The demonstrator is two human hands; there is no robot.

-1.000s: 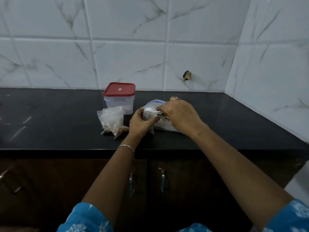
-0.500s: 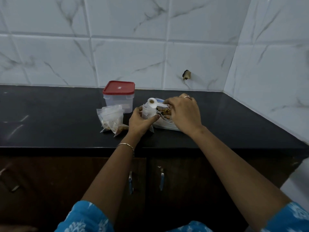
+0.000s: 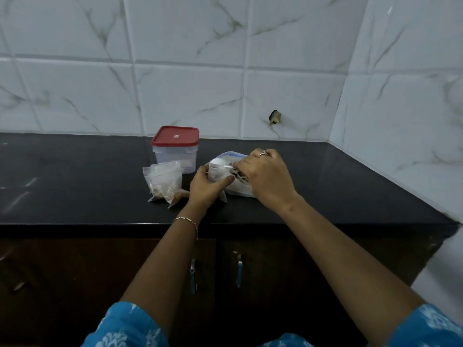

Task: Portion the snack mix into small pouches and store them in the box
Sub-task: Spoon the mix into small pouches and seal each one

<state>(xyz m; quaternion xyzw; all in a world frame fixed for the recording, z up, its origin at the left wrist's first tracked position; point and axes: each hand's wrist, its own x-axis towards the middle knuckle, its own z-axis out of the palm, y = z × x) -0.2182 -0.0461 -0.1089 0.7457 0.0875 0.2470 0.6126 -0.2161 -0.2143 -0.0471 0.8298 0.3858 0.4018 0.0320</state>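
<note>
On the black counter my left hand (image 3: 206, 186) holds a small clear pouch (image 3: 217, 174) upright, its mouth open. My right hand (image 3: 266, 179) grips the handle of a white plastic spoon (image 3: 218, 162), whose bowl rests over the pouch mouth. Under and behind my right hand lies the large zip bag of snack mix (image 3: 236, 189), partly hidden. A pile of small pouches (image 3: 164, 182), some with brown mix at the bottom, lies left of my left hand. The clear box with a red lid (image 3: 175, 147), lid on, stands behind the pile.
The black counter (image 3: 75, 186) runs left to a tiled wall at the back and meets a tiled side wall on the right. Its front edge lies just below my wrists. Dark cabinet doors with two metal handles (image 3: 239, 270) are underneath.
My right hand came out of the big bag with the spoon and brought it over the small pouch. The left hand kept the pouch in place.
</note>
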